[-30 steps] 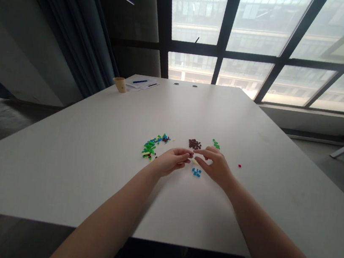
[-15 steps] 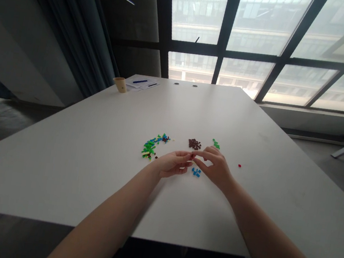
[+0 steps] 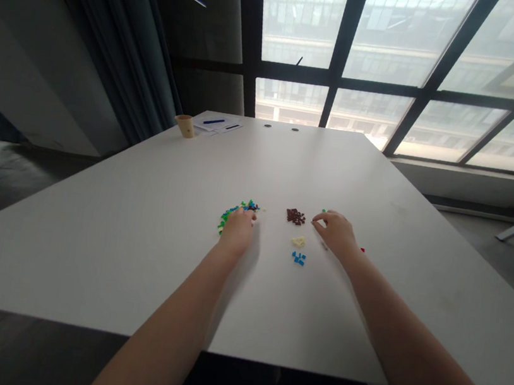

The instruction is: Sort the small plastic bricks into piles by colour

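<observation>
Looks like you're mid-pick. Your left hand [image 3: 238, 228] sits fingers-down on the mixed green-and-blue brick pile [image 3: 229, 213], and your right hand [image 3: 335, 232] touches the green bricks [image 3: 324, 212] just right of the brown brick pile [image 3: 296, 216]. I can't tell if either hand has actually pinched a brick. They're tiny pieces, so you'd want a fingertip pinch.

Left hand [image 3: 237, 231] moved to mixed pile [image 3: 241, 206], 10 o'clock; right hand [image 3: 335, 232] to 2. Cream piece [image 3: 298, 242] now lies between.

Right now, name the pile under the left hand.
The mixed green pile, leftmost, partly under the left hand; brown pile, cream pile, blue pile lie clear.
</observation>
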`<state>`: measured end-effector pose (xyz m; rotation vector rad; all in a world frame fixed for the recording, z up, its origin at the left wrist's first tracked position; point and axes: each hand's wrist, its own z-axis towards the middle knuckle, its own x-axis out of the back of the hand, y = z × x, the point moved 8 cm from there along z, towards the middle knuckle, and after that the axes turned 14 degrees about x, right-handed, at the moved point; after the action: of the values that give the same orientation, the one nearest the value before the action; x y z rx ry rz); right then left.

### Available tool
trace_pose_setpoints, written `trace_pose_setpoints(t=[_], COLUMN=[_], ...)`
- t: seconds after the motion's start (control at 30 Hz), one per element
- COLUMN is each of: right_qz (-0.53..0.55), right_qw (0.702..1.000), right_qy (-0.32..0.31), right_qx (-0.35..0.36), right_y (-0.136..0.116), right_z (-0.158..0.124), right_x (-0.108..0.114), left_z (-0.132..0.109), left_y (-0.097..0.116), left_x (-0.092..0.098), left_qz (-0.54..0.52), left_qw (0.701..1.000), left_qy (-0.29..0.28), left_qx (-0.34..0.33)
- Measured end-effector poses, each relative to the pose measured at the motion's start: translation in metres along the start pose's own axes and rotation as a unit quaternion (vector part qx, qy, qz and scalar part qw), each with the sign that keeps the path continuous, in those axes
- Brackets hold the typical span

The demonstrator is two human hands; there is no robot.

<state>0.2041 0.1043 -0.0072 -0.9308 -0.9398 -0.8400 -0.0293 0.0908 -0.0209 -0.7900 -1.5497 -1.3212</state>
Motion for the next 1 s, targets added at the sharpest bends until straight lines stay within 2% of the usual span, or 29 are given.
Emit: trace_pose_setpoints(t=[0.1, 0.17, 0.27, 0.37, 0.43, 0.57, 0.7, 0.93, 1.0], right_qz=[-0.027, -0.030, -0.009, 0.019, 0.033, 0.047, 0.071, 0.081, 0.084], right_qw=[0.998, 0.998, 1.000, 0.997, 0.994, 0.989, 0.985, 0.986, 0.987], right_qy=[-0.050, -0.052, -0.003, 0.069, 0.106, 0.140, 0.154, 0.143, 0.136], right_qx=[-0.015, -0.022, -0.028, -0.026, -0.019, -0.026, -0.042, -0.003, 0.012], right_y=[0.001, 0.001, 0.004, 0.013, 0.019, 0.032, 0.039, 0.037, 0.034], right_z=[0.007, 0.009, 0.012, 0.010, 0.005, -0.011, -0.025, -0.022, -0.021], right_x=[-0.015, -0.022, -0.021, -0.009, 0.001, 0.015, 0.016, 0.012, 0.012], left_z=[0.000, -0.002, -0.002, 0.001, 0.003, 0.001, -0.002, 0.002, 0.002], left_y=[-0.012, -0.014, -0.016, -0.020, -0.022, -0.017, -0.012, -0.010, -0.006], left_x=[-0.005, -0.007, -0.009, -0.011, -0.011, -0.010, -0.007, -0.005, -0.004], left_qz=[0.080, 0.084, 0.015, -0.139, -0.186, -0.147, -0.129, -0.131, -0.163], left_qw=[0.996, 0.994, 0.996, 0.985, 0.978, 0.986, 0.989, 0.990, 0.985], left_qy=[-0.036, -0.055, -0.075, -0.078, -0.068, -0.056, -0.053, -0.042, -0.050], left_qx=[0.035, 0.038, 0.049, 0.068, 0.066, 0.046, 0.044, 0.016, 0.002])
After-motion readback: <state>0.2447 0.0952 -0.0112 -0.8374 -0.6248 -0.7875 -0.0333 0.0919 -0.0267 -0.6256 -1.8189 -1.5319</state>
